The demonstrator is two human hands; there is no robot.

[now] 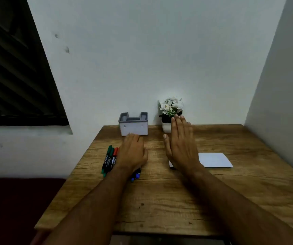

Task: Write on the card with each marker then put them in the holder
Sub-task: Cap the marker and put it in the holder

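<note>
Fingers of the right hand (181, 147) lay straight and close together, thumb held a little off to the left, the palm facing down above the wooden table (160, 200) and gripping nothing. That hand hovered over the left end of the white card (214, 160), which lay flat on the right half of the table with its long side running left to right; I judged it was placed there so the writing hand could reach it without stretching.

On the left hand (132, 152) the fingers curled downward over the markers (110, 160), though whether they actually pinched one could not be told, since the back of the hand hid the tips. It seemed to be going for a first marker.

These markers lay bunched side by side on the left part of the table, long axes running near to far and leaning slightly rightward at the far end. Green and red caps pointed away toward the wall; a blue end (136, 175) stuck out on the near side below the wrist (cap or tail, I could not say).

At the far edge, against the wall, stood the grey holder (133, 128), opening upward, with no markers in it yet. Just right of it sat a small potted plant (168, 112).
</note>
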